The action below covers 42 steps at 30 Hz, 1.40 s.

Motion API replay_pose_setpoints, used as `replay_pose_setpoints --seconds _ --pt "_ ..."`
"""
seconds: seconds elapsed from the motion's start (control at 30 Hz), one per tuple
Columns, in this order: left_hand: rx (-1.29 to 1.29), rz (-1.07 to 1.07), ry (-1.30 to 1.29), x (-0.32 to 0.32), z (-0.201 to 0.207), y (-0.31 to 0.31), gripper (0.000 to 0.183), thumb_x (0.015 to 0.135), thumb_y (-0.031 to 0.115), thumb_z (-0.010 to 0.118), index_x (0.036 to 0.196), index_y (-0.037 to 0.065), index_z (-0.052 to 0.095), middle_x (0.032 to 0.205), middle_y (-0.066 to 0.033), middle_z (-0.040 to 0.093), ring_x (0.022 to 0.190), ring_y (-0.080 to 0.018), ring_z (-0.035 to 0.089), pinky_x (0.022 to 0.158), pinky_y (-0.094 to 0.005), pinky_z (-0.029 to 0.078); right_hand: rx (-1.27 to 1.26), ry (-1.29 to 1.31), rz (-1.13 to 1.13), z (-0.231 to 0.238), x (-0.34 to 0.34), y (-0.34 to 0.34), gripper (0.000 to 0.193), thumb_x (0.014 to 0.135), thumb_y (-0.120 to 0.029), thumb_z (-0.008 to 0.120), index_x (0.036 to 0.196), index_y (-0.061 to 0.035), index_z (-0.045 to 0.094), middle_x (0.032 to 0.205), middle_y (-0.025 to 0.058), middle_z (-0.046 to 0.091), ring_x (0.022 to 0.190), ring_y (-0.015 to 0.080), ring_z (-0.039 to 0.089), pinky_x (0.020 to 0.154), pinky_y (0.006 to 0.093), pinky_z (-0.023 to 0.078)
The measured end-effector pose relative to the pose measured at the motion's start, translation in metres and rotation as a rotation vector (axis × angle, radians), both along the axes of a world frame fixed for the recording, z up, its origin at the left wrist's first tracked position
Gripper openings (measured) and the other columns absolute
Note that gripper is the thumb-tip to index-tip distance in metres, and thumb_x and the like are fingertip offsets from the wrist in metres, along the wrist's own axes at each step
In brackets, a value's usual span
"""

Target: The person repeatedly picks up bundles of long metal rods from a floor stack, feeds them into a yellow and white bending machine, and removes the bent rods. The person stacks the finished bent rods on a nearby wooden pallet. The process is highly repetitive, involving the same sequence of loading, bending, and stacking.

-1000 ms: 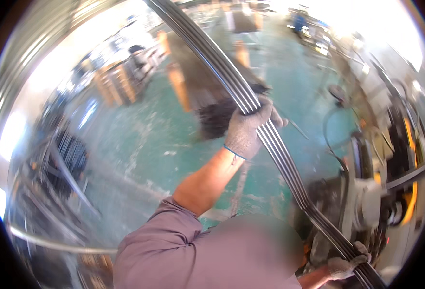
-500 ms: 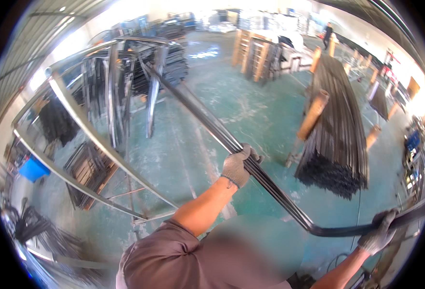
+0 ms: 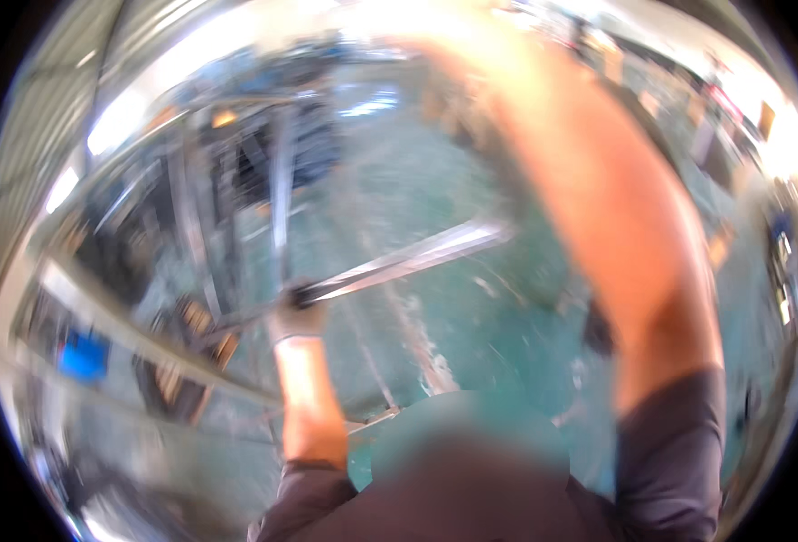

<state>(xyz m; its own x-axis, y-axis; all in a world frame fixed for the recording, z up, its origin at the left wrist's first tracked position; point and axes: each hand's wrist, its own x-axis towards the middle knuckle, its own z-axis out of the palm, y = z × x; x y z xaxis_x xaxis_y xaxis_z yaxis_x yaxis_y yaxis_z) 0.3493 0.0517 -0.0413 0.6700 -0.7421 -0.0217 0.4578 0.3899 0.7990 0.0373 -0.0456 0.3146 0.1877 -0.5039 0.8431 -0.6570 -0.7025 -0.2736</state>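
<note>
Spreading out around and beyond the left hand (image 3: 300,316), the green floor (image 3: 480,330) leaves room for long stock to be handled. Just left of that hand, a big metal frame (image 3: 137,327) stands with bare rails, perhaps so that lengths can be reached from its sides; whether the hand touches it, I cannot tell. Beyond the hand, a dark stack (image 3: 313,149) lies low, probably because its weight suits the ground. The right arm (image 3: 598,199) reaches up and across, well to the right of the left hand; its own hand is lost in glare, so whether its fingers are apart or clamped on something cannot be told. The metal bars (image 3: 399,264) run rightward from the left hand, which is closed around them near their dark part, likely to keep the bundle together; their far portion blurs out. Left of that hand, beyond the rail, a wooden pallet (image 3: 191,321) seems to carry dark pieces; farther left sits a blue bin (image 3: 83,355), its contents too smeared to read
</note>
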Motion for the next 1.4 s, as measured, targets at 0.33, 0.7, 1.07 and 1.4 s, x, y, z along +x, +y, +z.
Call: replay_pose_setpoints --seconds 0.33,0.7,1.07,1.4 --pt "-0.253 -0.246 0.553 0.026 -0.032 -0.010 0.030 0.101 0.021 0.046 0.118 -0.002 0.056 0.114 -0.0142 0.060 0.111 -0.0277 0.055 0.104 -0.0428 0.040 -0.157 0.093 0.490 -0.261 -0.073 0.003 0.033 0.077 -0.020 0.069 0.106 -0.0054 0.063 0.102 0.0120 0.064 0.103 0.0304 0.061 0.091 0.0439 0.050" --pt "0.580 -0.681 0.299 -0.272 -0.100 -0.090 0.020 0.096 0.020 0.058 0.097 0.000 0.059 0.093 -0.0125 0.062 0.086 -0.0269 0.059 0.080 -0.0429 0.051 0.798 -0.239 -2.213 -0.440 -0.557 0.274 0.053 0.084 -0.058 0.060 0.118 -0.0170 0.069 0.113 0.0117 0.070 0.104 0.0327 0.065 0.090 0.0433 0.049" --pt "0.533 -0.996 -0.016 -0.520 -0.039 -0.179 0.016 0.098 0.020 0.056 0.103 0.005 0.057 0.093 -0.0119 0.063 0.081 -0.0258 0.059 0.076 -0.0413 0.051 0.616 -1.636 -1.072 -0.547 -0.587 0.103 0.052 0.095 -0.043 0.054 0.136 -0.0114 0.054 0.123 0.0144 0.062 0.103 0.0255 0.057 0.091 0.0357 0.045" --pt "0.511 -1.019 -0.084 -0.556 -0.042 -0.214 0.016 0.097 0.012 0.055 0.111 0.004 0.053 0.091 -0.0148 0.063 0.077 -0.0267 0.063 0.072 -0.0411 0.054 0.902 -0.346 -1.100 -0.429 -0.561 -0.107 0.061 0.077 -0.043 0.078 0.120 -0.0023 0.059 0.120 0.0191 0.061 0.118 0.0354 0.054 0.101 0.0444 0.044"
